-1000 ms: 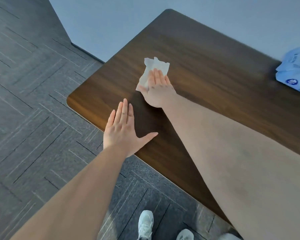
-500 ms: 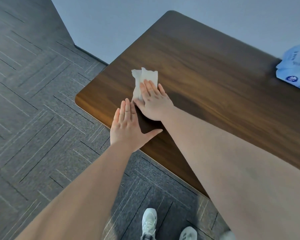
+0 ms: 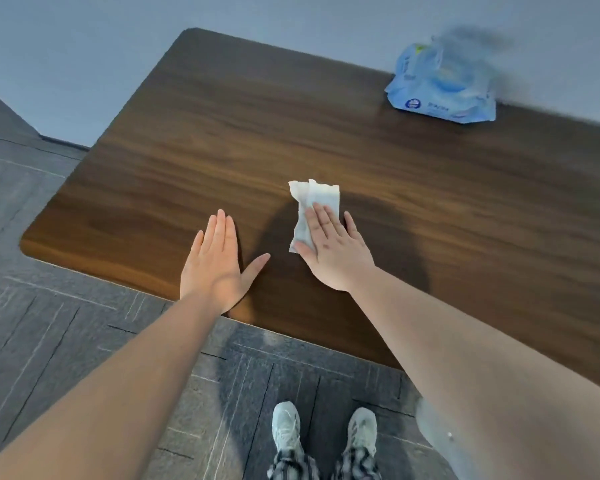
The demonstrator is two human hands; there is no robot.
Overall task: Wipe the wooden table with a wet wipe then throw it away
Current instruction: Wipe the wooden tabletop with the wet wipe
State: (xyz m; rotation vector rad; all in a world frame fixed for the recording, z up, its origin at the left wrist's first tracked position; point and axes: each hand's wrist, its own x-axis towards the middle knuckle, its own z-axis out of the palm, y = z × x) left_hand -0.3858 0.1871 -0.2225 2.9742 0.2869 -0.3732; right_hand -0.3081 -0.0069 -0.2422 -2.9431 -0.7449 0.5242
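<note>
A white wet wipe (image 3: 321, 199) lies folded on the dark wooden table (image 3: 205, 140), near the middle of its front half. My right hand (image 3: 333, 249) presses flat on the wipe's near part, fingers spread over it. My left hand (image 3: 219, 263) rests flat and open on the table by the front edge, a hand's width left of the wipe, holding nothing.
A blue pack of wet wipes (image 3: 442, 86) lies at the table's back right, against the grey wall. Grey patterned floor (image 3: 49, 341) runs left and in front of the table. My two shoes (image 3: 323, 431) stand just short of the front edge.
My right hand has slid the wipe to the right, away from the left hand and the table's left corner. The view has swung right, bringing the whole blue pack into sight.
</note>
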